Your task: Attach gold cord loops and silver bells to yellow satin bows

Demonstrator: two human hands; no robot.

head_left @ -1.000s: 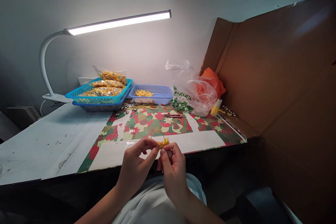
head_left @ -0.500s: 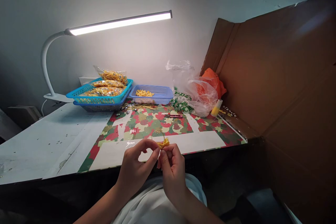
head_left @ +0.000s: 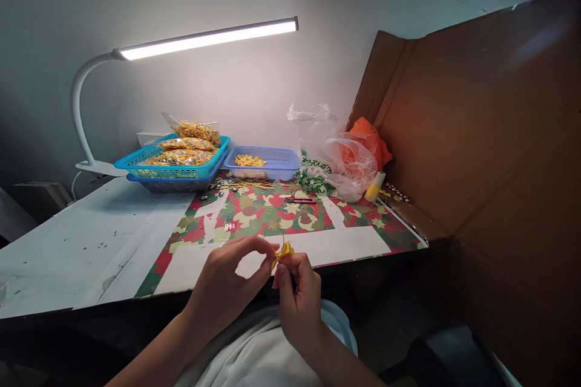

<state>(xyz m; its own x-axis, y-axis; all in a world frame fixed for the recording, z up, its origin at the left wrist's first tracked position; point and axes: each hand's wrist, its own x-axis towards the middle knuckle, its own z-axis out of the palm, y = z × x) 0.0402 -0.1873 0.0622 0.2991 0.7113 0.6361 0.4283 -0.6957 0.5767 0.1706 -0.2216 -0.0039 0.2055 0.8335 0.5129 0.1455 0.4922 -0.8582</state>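
At the counter's [head_left: 127, 224] near edge, a gold bow [head_left: 285, 251] sits in the pinched grip of my right hand [head_left: 300, 296]; my left hand [head_left: 218, 272] touches its left side, but whether closed on it, I cannot tell. I judge the shiny bow could slip should that pinch slacken. Against half a second ago, my left thumb and forefinger arch wider.

Glossy gold bow [head_left: 285, 250]; thin gold loop [head_left: 284, 235] standing above
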